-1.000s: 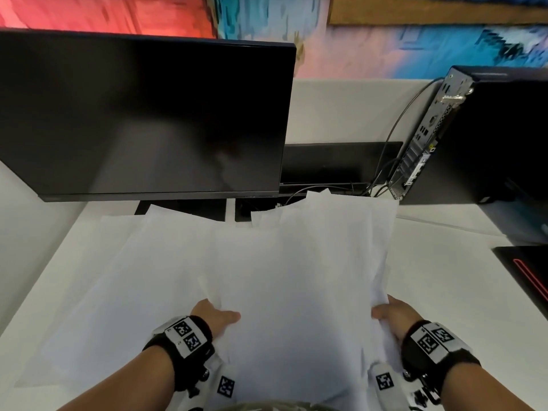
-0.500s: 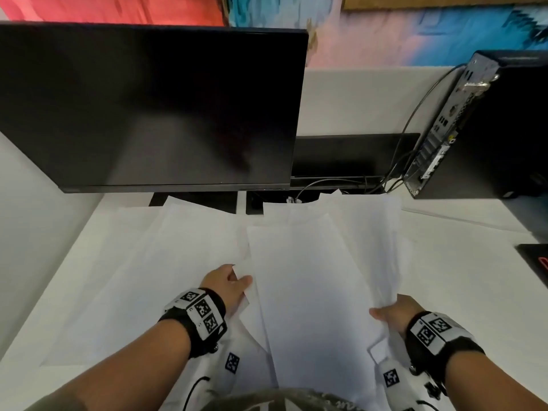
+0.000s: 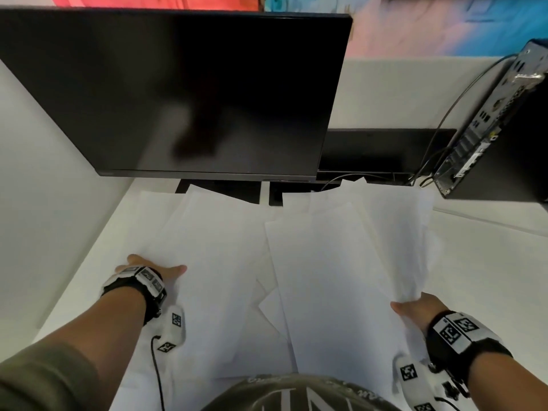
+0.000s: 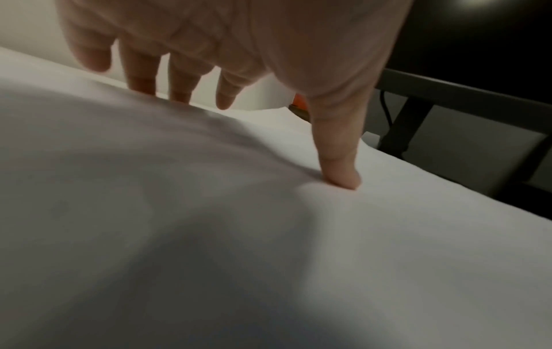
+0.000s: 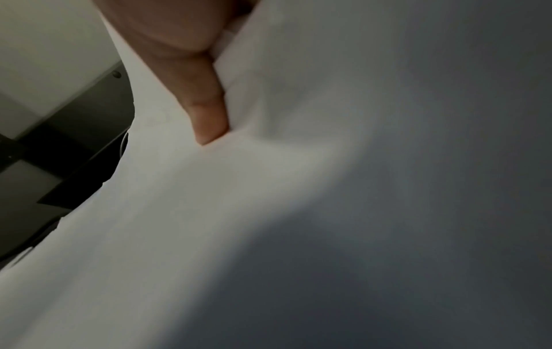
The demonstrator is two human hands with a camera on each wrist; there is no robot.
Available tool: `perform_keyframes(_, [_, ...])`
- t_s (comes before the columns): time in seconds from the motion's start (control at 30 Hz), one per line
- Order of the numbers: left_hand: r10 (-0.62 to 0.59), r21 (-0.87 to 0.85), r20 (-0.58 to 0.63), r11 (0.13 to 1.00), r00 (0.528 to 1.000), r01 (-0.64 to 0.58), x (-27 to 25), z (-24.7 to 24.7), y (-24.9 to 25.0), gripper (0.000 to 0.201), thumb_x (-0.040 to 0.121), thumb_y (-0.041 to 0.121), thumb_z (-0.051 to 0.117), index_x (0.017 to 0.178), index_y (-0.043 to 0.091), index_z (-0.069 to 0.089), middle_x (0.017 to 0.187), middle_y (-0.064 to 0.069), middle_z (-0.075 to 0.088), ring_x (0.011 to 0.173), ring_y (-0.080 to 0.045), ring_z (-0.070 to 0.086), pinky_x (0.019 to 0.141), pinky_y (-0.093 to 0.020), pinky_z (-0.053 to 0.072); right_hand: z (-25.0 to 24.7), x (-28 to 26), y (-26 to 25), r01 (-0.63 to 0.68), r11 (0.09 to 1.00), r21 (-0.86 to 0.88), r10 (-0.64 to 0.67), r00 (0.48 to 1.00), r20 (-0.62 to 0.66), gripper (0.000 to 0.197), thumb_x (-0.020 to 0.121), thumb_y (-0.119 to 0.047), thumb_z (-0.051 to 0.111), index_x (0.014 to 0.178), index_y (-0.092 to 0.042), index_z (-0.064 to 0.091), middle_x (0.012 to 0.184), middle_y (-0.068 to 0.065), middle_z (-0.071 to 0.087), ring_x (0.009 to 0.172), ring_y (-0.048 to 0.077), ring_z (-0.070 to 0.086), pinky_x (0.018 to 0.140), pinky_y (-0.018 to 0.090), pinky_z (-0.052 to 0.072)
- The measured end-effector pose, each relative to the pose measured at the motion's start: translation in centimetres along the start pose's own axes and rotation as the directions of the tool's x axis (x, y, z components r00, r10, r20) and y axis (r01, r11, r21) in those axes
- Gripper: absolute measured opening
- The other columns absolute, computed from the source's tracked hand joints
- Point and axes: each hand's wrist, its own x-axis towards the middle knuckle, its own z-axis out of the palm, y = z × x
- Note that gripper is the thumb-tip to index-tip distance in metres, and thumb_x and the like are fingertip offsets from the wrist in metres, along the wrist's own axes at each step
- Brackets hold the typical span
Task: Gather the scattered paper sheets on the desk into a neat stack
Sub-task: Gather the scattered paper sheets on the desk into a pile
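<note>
You stand at a smooth white desk (image 3: pixel 489 262) with pale partition walls and a blurred red, pink and blue mural above them. The big black monitor (image 3: pixel 189 93) is your landmark: flat, glossy, switched off, no brand readable on its bezel. To its right a black desktop computer (image 3: pixel 501 137) stands upright with its metal port panel and cables facing you; the labels there are too small to read. In front of the monitor, the paper sheets (image 3: pixel 225 262) lie fanned and overlapping, thin, plain white, with no writing visible. Your left hand (image 3: pixel 148 269) rests spread on the sheets below the monitor's left half, fingers straight, thumb tip pressing the paper. Your right hand (image 3: pixel 421 308), below the computer, pinches a bunched edge of a lifted bundle of sheets (image 3: pixel 341 262) between thumb (image 5: pixel 206 113) and fingers. Both wrists wear black bands with square black-and-white markers.
</note>
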Motion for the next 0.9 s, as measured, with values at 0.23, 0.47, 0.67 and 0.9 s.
perform_keyframes(0.23, [0.133, 0.055, 0.06, 0.989, 0.989, -0.136, 0.1, -0.6, 0.2, 0.099, 0.056, 0.062, 0.077, 0.133, 0.006, 0.046, 0.136, -0.019, 0.052, 0.122, -0.037, 0.051, 0.103, -0.044, 0.042, 0.1, -0.5, -0.3, -0.012, 0.999, -0.05, 0.011, 1.0, -0.017, 0.044, 0.083, -0.011, 0.066, 0.118, 0.012, 0.054, 0.119, 0.028, 0.06, 0.088, 0.029, 0.052, 0.078, 0.03, 0.039])
perform_keyframes(0.47, [0.222, 0.037, 0.084, 0.973, 0.971, -0.226, 0.1, -1.0, -0.1, 0.091, 0.077, 0.053, 0.067, 0.146, 0.008, 0.027, 0.153, -0.013, 0.03, 0.139, -0.032, 0.031, 0.114, -0.041, 0.029, 0.3, -0.2, -0.2, -0.043, 0.997, -0.062, 0.04, 0.999, -0.035, 0.057, 0.08, -0.016, 0.07, 0.126, 0.01, 0.049, 0.126, 0.024, 0.057, 0.116, 0.038, 0.054, 0.096, 0.036, 0.041])
perform_keyframes(0.67, [0.217, 0.079, 0.096, 0.971, 0.971, -0.225, -1.0, -0.1, 0.7, 0.096, 0.059, 0.058, 0.079, 0.133, 0.006, 0.045, 0.136, -0.016, 0.052, 0.123, -0.033, 0.051, 0.099, -0.038, 0.041, 0.4, -0.2, -0.4, -0.065, 0.997, -0.03, 0.063, 0.997, -0.044, 0.062, 0.079, -0.014, 0.07, 0.131, 0.009, 0.046, 0.131, 0.023, 0.054, 0.12, 0.037, 0.053, 0.101, 0.036, 0.04])
perform_keyframes(0.9, [0.154, 0.023, 0.034, 0.988, 0.988, -0.154, -3.0, 1.2, 1.4, 0.105, 0.05, 0.042, 0.089, 0.132, 0.007, 0.034, 0.133, -0.018, 0.047, 0.121, -0.038, 0.048, 0.1, -0.047, 0.043, 0.6, -0.6, -0.6, -0.07, 0.997, -0.013, 0.07, 0.997, -0.034, 0.072, 0.078, -0.019, 0.071, 0.138, 0.004, 0.038, 0.14, 0.021, 0.047, 0.127, 0.035, 0.047, 0.108, 0.038, 0.036])
